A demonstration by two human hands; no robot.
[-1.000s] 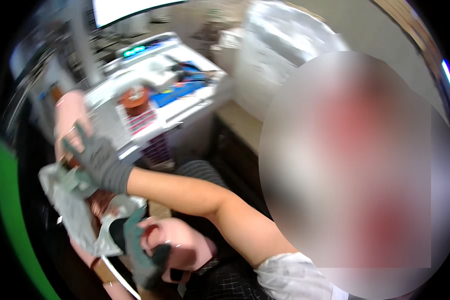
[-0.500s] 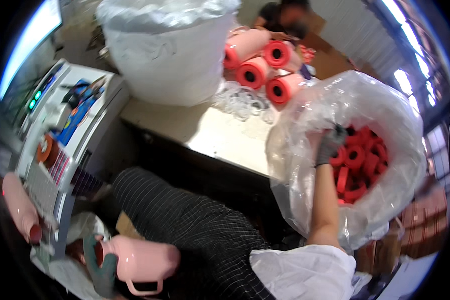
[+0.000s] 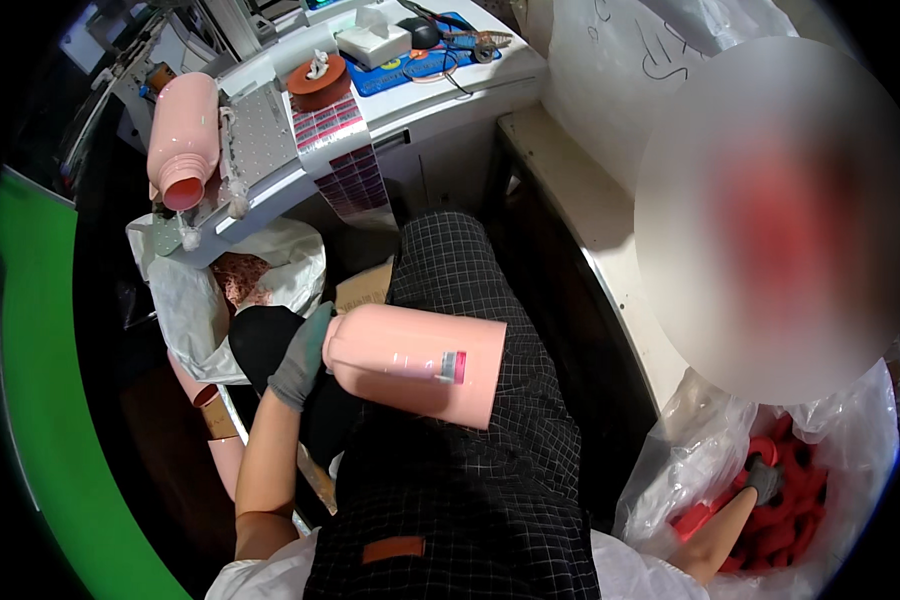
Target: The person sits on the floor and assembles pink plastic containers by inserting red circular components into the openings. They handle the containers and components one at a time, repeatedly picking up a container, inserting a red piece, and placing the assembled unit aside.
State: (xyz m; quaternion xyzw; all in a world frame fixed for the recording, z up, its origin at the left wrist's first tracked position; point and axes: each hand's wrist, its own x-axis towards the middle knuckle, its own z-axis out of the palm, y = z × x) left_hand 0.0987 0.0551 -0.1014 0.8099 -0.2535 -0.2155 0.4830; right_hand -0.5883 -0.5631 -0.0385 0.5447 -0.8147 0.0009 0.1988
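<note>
Your gloved left hand (image 3: 300,357) grips the pink jug (image 3: 415,362) by its end, steadying it across your lap. At four o'clock, your right hand (image 3: 763,478) closes around red parts (image 3: 805,500) inside the clear bag (image 3: 670,470).

A small red-and-grey label (image 3: 453,366) sits on the pink jug (image 3: 415,362) by its rim.
</note>
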